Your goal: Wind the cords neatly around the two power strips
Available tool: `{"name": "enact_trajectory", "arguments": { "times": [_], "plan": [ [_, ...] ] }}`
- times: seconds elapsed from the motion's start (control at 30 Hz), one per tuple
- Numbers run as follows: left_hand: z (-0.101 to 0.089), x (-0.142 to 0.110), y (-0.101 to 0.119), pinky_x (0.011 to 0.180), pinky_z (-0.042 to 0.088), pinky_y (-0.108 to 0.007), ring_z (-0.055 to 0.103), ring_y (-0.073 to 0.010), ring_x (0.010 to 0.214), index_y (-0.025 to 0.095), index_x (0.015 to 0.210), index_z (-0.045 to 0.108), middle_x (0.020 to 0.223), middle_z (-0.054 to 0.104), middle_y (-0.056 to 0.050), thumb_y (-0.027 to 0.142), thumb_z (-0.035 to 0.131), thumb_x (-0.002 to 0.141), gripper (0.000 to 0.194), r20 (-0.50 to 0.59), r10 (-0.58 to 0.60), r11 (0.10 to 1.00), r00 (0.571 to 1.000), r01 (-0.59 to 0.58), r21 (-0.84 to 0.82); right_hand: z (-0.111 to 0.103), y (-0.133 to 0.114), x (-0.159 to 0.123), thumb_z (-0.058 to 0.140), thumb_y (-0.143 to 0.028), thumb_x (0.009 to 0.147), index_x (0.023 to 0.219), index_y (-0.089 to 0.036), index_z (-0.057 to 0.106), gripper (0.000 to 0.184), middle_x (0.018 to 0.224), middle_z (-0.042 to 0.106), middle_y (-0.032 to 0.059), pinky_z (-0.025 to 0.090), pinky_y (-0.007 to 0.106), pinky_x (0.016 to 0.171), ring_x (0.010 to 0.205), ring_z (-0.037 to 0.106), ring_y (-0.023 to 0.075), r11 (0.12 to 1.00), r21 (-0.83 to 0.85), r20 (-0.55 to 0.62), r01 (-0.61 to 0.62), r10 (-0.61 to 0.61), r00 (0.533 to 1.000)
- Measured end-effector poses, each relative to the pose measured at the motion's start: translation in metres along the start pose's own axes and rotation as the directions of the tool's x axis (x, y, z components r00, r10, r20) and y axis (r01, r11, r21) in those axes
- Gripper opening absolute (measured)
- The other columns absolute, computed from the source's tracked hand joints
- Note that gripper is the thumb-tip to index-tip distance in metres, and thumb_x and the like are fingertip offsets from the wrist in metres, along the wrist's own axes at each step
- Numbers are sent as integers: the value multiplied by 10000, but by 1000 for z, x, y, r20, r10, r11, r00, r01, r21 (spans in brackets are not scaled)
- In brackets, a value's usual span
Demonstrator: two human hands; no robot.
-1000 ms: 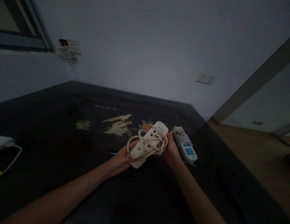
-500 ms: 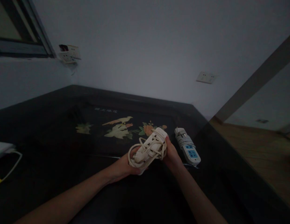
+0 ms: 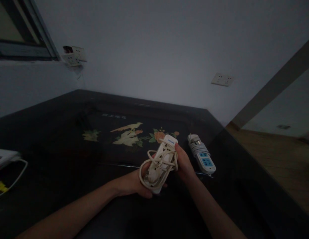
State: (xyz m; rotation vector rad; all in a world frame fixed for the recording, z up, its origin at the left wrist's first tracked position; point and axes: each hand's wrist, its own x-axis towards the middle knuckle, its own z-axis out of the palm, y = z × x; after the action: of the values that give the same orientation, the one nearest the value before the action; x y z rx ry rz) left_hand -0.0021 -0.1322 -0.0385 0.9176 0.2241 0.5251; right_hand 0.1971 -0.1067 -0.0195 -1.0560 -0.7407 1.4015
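Observation:
A white power strip with its off-white cord looped around it is held up over the dark table, its lettered end pointing away from me. My left hand grips the near end, the thumb along the side and the other fingers mostly hidden beneath. At the far right side, my right hand is closed on the strip and part of the cord. Just right of that hand lies a second power strip, white with blue socket faces and a grey cord wrapped around its upper half.
The black table carries a bird-and-flower picture. A white device with a white cable and a yellow piece sits at the left edge. Wall sockets are behind; wooden floor shows at right.
The held power strip has turned to point more directly away from me, and its near end has come slightly lower. Both hands keep their hold. The view has shifted a little.

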Motion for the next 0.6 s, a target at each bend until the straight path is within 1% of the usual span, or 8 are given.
{"name": "enact_trajectory", "arguments": {
  "times": [0.07, 0.13, 0.2, 0.23, 0.3, 0.37, 0.5, 0.6],
  "plan": [
    [-2, -3, 4, 925, 437, -572, 470, -382, 1263, 330, 1408, 314, 1431, 430, -145, 168, 826, 634, 943, 81, -51, 992, 995, 60, -114, -1, -3, 0, 717, -608, 655, 975, -183, 643, 537, 770, 743, 32, 506, 306, 610, 687, 677, 215, 1000, -1, 1, 14, -14, 1000],
    [-5, -4, 6, 938, 404, -616, 414, -404, 1301, 296, 1422, 308, 1429, 427, -166, 374, 776, 715, 851, 114, -82, 968, 990, 106, -228, -1, -4, 1, 719, -625, 637, 974, -177, 644, 566, 779, 742, 41, 509, 316, 619, 705, 680, 225, 1000, 0, 17, 18, -18, 1000],
    [-8, -3, 5, 942, 394, -620, 446, -400, 1270, 264, 1424, 327, 1406, 451, -177, 567, 635, 787, 770, 83, -105, 947, 991, 125, -297, 0, -5, 0, 736, -617, 619, 983, -178, 646, 577, 801, 744, 46, 511, 321, 635, 738, 682, 234, 1000, -1, 35, 26, -26, 999],
    [-9, -2, 4, 922, 414, -603, 485, -388, 1233, 263, 1426, 332, 1386, 472, -175, 613, 563, 813, 742, 50, -117, 942, 992, 127, -310, 1, -5, -1, 746, -605, 614, 989, -185, 646, 572, 818, 744, 43, 511, 317, 642, 750, 682, 231, 999, -2, 42, 32, -32, 999],
    [-11, 0, -1, 849, 475, -541, 567, -347, 1129, 304, 1436, 310, 1329, 526, -157, 613, 482, 861, 676, -22, -135, 943, 991, 122, -309, 3, -5, -3, 758, -577, 616, 996, -196, 647, 549, 845, 743, 36, 509, 307, 640, 745, 678, 219, 999, -6, 52, 42, -41, 998],
    [-12, 1, -7, 769, 513, -463, 619, -304, 1021, 333, 1437, 302, 1245, 585, -136, 573, 465, 891, 619, -77, -150, 947, 986, 121, -298, 6, -4, -6, 749, -565, 637, 993, -198, 649, 521, 856, 741, 35, 509, 302, 628, 725, 672, 209, 999, -13, 60, 41, -40, 997],
    [-13, 0, -11, 720, 524, -407, 636, -281, 929, 214, 1365, 445, 1126, 631, -147, 565, 492, 880, 600, -103, -196, 936, 975, 154, -318, 9, -1, -8, 713, -554, 685, 1023, -202, 645, 493, 894, 742, 39, 510, 298, 625, 766, 676, 217, 999, -25, 49, 35, -34, 998],
    [-12, -1, -10, 714, 528, -406, 639, -284, 923, 220, 1381, 421, 1145, 619, -149, 537, 548, 858, 625, -92, -192, 935, 977, 153, -319, 10, 0, -8, 723, -515, 688, 1069, -208, 632, 497, 948, 739, 37, 516, 298, 646, 805, 680, 222, 998, -29, 49, 48, -46, 998]
  ]
}}
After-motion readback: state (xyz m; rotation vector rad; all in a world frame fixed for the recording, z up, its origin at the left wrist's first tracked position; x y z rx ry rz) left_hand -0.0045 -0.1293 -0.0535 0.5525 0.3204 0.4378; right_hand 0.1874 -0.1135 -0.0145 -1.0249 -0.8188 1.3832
